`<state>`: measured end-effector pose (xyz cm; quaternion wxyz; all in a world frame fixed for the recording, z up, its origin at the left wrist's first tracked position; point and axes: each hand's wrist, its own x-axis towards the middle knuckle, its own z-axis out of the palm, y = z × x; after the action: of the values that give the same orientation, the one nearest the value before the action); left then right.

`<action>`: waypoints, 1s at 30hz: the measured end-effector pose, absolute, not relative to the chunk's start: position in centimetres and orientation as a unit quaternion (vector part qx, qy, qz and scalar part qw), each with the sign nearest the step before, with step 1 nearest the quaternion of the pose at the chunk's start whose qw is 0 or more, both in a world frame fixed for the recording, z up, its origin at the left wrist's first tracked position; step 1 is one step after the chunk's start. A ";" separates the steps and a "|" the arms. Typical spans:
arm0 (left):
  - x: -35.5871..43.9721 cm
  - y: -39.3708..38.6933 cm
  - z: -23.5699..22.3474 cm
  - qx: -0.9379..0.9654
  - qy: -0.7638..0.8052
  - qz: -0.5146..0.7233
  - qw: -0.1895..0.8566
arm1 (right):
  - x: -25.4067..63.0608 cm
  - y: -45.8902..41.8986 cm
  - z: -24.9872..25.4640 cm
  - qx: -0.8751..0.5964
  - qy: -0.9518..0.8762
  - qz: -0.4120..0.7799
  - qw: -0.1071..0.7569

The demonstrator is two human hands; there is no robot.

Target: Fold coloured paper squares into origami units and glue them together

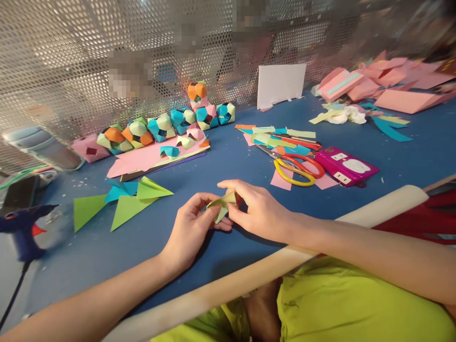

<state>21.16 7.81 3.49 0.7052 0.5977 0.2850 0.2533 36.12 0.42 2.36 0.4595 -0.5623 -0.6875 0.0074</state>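
Between my two hands, a small piece of pale green folded paper [223, 205] is held above the front part of the blue table. My left hand [192, 223] pinches its left side between thumb and fingers. From the right, my right hand [256, 209] grips the paper's other side, thumb below and index finger above. Its underside is partly hidden by my fingers. To the left of my hands lie green folded paper pieces [133, 209] and a blue paper piece [121, 190]. Farther back, a row of folded paper balls [160, 127] in several colours stands along the perforated metal panel.
Scissors [294, 172] with red and yellow handles lie on paper strips beside a magenta case [347, 166]. A glue gun [26, 230] and a tumbler [44, 147] are at left. Pink paper [384, 80] is heaped back right. A pale roll [384, 204] runs along the table's front edge.
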 end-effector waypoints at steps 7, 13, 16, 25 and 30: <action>21.2 7.9 3.5 0.564 0.308 0.238 0.728 | 36.2 0.1 2.9 -0.531 -0.682 0.030 0.502; 21.2 7.9 3.7 0.577 0.292 0.230 0.728 | 36.3 -0.2 3.7 -0.493 -0.702 0.066 0.509; 21.1 7.9 3.6 0.586 0.283 0.223 0.725 | 36.3 -0.2 3.8 -0.491 -0.708 0.076 0.502; 20.8 8.0 3.0 0.614 0.257 0.219 0.714 | 36.3 0.1 3.2 -0.531 -0.697 0.063 0.477; 20.7 8.1 3.1 0.633 0.257 0.229 0.693 | 36.3 0.1 3.2 -0.543 -0.688 0.084 0.475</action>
<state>20.70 8.07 3.05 0.6932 0.6330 0.2574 0.2291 36.25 0.11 3.24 0.4746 -0.5428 -0.6878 0.0841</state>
